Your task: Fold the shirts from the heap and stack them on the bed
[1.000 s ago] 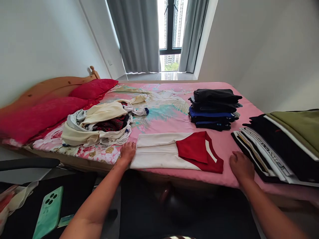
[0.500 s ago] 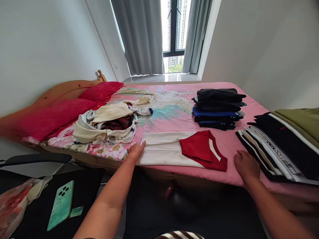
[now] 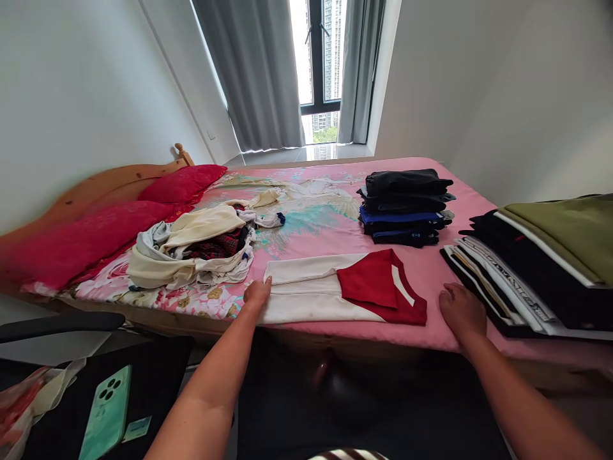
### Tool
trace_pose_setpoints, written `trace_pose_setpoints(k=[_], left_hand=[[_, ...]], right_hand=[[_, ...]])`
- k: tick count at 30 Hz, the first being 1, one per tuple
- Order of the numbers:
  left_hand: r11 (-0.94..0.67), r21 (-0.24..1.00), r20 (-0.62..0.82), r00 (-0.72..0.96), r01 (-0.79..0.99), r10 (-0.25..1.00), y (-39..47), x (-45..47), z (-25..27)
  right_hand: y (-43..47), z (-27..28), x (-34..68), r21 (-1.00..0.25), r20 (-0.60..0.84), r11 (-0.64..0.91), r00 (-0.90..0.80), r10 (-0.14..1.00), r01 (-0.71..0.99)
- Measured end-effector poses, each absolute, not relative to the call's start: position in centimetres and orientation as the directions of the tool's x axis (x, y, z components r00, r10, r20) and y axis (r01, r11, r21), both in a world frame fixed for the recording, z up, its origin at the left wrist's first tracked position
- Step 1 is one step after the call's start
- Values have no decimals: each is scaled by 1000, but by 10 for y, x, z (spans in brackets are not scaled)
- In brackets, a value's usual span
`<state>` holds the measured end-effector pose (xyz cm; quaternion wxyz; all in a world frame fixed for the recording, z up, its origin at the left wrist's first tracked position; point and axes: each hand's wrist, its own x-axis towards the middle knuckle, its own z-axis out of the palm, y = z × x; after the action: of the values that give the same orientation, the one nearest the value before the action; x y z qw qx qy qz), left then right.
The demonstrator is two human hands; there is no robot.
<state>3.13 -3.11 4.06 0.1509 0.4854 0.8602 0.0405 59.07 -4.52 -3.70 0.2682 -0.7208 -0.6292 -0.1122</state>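
A white and red shirt [image 3: 306, 300] lies folded lengthwise along the bed's near edge, its red collar end to the right. At its left end my left hand [image 3: 257, 295] is closed on the white hem, thumb on top and fingers partly hidden. My right hand [image 3: 463, 311] rests on the pink sheet just right of the collar, apart from the shirt. Its fingers are curled in, with nothing seen in them. Beside it on the right stands a stack of folded clothes [image 3: 541, 275], white, black and olive.
Farther back is a pile of dark folded clothes [image 3: 407, 207]. A loose heap of clothes [image 3: 201, 249] lies at left, near red pillows [image 3: 105, 233]. A black chair [image 3: 158, 364] at lower left holds a green phone [image 3: 108, 409], a card [image 3: 137, 429] and a clear bag [image 3: 41, 396].
The view has shifted slightly, so the bed and window sit farther left in the picture. Both hands keep about the same places relative to the shirt.
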Motion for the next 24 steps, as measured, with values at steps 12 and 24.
trace_pose_setpoints(k=[12,24], left_hand=[[447,408,-177,-412,796,894,-33,19,44],[430,690,-187,-430,582,883,-38,27,50]], right_hand=[[-44,-37,592,-281,521,-55,201,830,958],[-42,-36,591,-314,539,-27,201,818,949]])
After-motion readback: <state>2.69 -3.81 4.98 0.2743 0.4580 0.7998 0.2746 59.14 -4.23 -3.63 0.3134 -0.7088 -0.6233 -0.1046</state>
